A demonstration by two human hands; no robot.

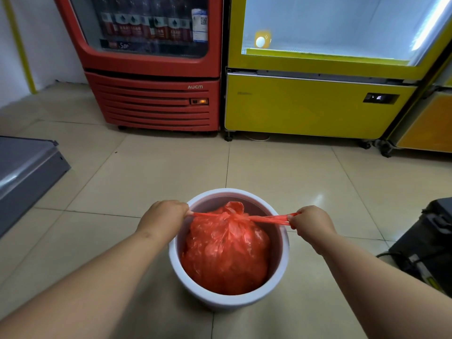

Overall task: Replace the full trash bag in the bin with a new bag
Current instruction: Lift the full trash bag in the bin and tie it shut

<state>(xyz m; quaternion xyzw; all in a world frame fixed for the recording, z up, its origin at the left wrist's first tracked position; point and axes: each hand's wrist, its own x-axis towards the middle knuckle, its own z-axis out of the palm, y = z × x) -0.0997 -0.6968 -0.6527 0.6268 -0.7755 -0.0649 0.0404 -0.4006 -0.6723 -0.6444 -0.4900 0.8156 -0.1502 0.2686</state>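
A round white bin (228, 300) stands on the tiled floor at bottom centre. Inside it sits a full red trash bag (226, 250), bulging and gathered at the top into a knot. Two stretched red handles run sideways from the knot. My left hand (162, 216) grips the left handle just outside the bin's left rim. My right hand (309, 222) grips the right handle over the right rim. Both handles are pulled taut. No new bag is in view.
A red drinks fridge (156, 99) and a yellow display fridge (315, 104) stand side by side at the back. A grey metal cabinet (24, 172) juts in at the left. A black case with cables (430, 245) sits at the right.
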